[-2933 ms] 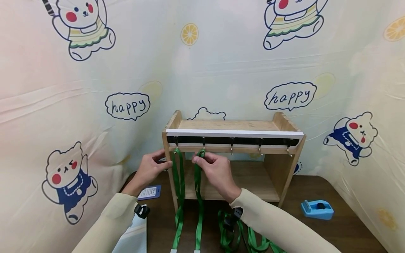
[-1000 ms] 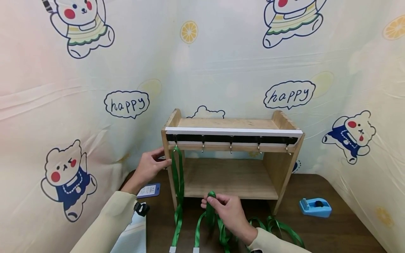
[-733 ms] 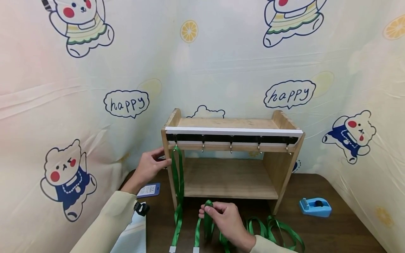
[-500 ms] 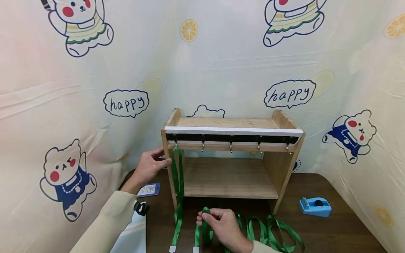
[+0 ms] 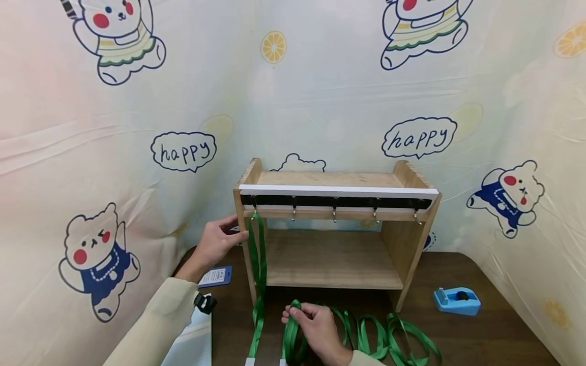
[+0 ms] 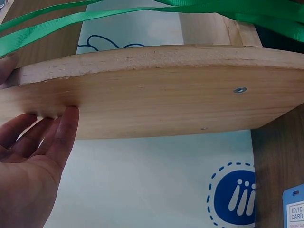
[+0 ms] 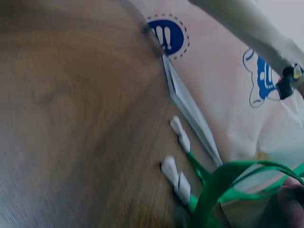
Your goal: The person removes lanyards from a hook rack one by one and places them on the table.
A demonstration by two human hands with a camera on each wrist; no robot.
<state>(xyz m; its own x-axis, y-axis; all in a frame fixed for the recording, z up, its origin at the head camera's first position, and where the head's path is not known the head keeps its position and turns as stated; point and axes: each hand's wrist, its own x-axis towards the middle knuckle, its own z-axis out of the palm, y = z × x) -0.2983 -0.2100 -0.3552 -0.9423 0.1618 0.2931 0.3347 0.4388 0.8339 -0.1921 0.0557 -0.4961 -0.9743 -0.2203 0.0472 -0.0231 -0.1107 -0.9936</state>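
Note:
My left hand holds the left side panel of a small wooden shelf, thumb at the front edge and fingertips against the outer face. Close to that thumb, a green lanyard hangs from the leftmost hook of the rail; the other hooks are bare. Low in front of the shelf, my right hand pinches the upper loop of a second green lanyard between thumb and fingers. White clips at the lanyard ends lie over the tabletop in the right wrist view.
More green lanyards lie in loops on the dark wooden table, right of my right hand. A blue tape dispenser sits farther right. On the left are a blue card holder and a pale flat board. Printed cloth surrounds the table.
My right hand has come down from the second hook to just above the table, bringing the lanyard loop with it. My left hand has stayed on the side panel.

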